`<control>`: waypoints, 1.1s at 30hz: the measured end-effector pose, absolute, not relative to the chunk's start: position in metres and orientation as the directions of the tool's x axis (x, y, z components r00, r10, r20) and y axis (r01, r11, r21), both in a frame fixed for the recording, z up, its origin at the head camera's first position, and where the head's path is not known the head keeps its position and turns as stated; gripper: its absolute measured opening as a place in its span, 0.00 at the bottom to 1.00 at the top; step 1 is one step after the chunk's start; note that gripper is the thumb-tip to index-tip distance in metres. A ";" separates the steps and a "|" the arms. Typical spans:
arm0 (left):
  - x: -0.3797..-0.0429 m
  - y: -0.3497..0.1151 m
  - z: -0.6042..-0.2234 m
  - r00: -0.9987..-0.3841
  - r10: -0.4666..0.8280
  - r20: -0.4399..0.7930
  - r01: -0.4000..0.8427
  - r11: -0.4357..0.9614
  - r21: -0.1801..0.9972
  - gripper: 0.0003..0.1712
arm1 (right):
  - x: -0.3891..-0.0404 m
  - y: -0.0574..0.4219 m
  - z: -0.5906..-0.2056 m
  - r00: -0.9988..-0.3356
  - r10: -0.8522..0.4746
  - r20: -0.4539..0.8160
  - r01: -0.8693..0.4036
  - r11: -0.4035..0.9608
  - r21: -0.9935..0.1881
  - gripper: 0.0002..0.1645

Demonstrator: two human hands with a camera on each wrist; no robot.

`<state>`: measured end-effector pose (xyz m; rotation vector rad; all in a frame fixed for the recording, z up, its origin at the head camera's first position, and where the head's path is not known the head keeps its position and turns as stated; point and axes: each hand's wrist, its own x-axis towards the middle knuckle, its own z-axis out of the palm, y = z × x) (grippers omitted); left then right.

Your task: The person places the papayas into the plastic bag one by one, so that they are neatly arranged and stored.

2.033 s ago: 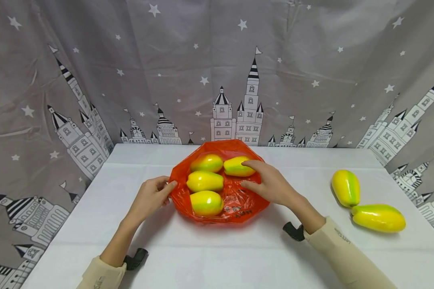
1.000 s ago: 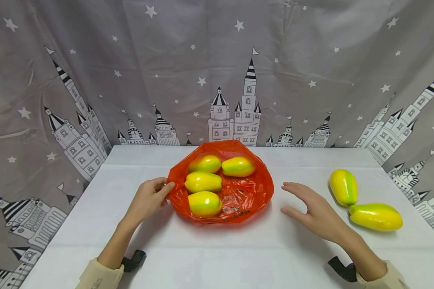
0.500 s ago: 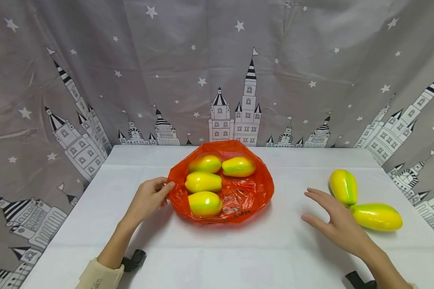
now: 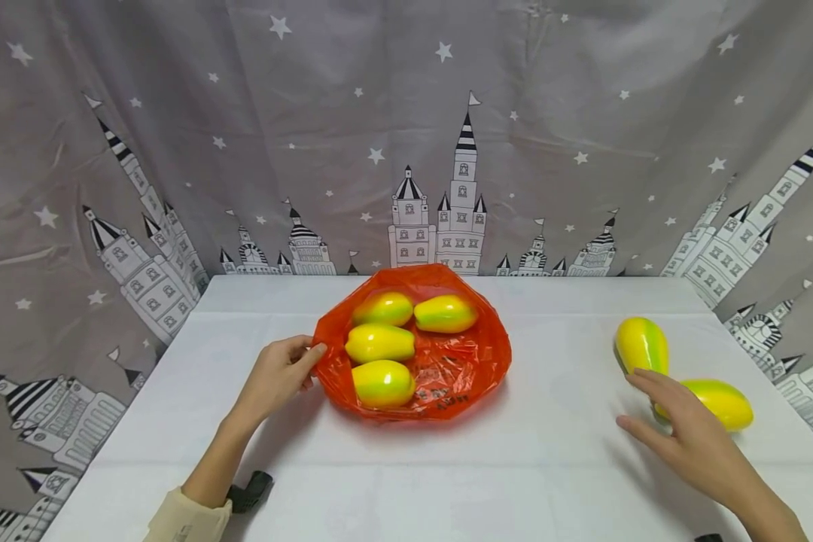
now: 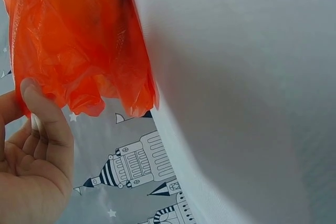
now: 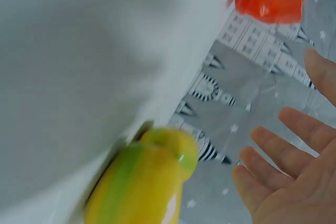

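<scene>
A red plastic bag (image 4: pixel 461 369) lies spread wide at mid-table, with several yellow-green papayas (image 4: pixel 381 343) inside. My left hand (image 4: pixel 281 373) pinches the bag's left rim between thumb and fingers; the left wrist view shows the thumb (image 5: pixel 39 100) against the red film. On the right, my right hand (image 4: pixel 691 436) hovers with fingers spread and holds nothing. It partly covers one loose papaya (image 4: pixel 725 403); another papaya (image 4: pixel 642 345) lies just beyond its fingertips. In the right wrist view the palm (image 6: pixel 304 182) faces the papayas (image 6: pixel 142 182) without touching them.
A white cloth (image 4: pixel 406 482) covers the table. Behind it hangs a grey curtain (image 4: pixel 298 150) printed with castles and stars. Black wrist mounts (image 4: pixel 251 491) stick out below the wrists.
My right hand has left the papaya in the bag's right side and moved right, to the loose papayas. The left hand keeps its grip on the bag's rim.
</scene>
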<state>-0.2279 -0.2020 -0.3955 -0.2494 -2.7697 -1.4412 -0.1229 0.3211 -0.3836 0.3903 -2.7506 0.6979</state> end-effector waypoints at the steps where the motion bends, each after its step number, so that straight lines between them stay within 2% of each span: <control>1: -0.228 -0.202 -0.396 -0.988 0.135 0.081 0.144 0.563 0.814 0.16 | -0.122 0.325 -0.385 -0.925 -0.184 0.331 -0.320 0.850 -0.419 0.34; 11: -0.228 -0.202 -0.397 -0.987 0.134 0.084 0.146 0.568 0.810 0.16 | -0.117 0.368 -0.390 -0.954 -0.094 0.285 -0.217 0.870 -0.442 0.34; 16: -0.227 -0.203 -0.396 -0.988 0.135 0.075 0.140 0.580 0.803 0.16 | -0.116 0.389 -0.386 -0.982 -0.024 0.189 -0.099 0.912 -0.399 0.34; 21: -0.227 -0.204 -0.396 -0.989 0.130 0.075 0.138 0.587 0.798 0.15 | -0.118 0.404 -0.388 -0.975 -0.038 0.220 -0.128 0.903 -0.409 0.34; 28: -0.228 -0.204 -0.398 -0.986 0.139 0.090 0.154 0.574 0.804 0.15 | -0.121 0.417 -0.402 -0.980 0.007 0.200 -0.101 0.847 -0.522 0.37; 33: -0.227 -0.205 -0.397 -0.986 0.145 0.084 0.154 0.583 0.798 0.16 | -0.126 0.423 -0.408 -0.976 -0.004 0.217 -0.117 0.851 -0.512 0.38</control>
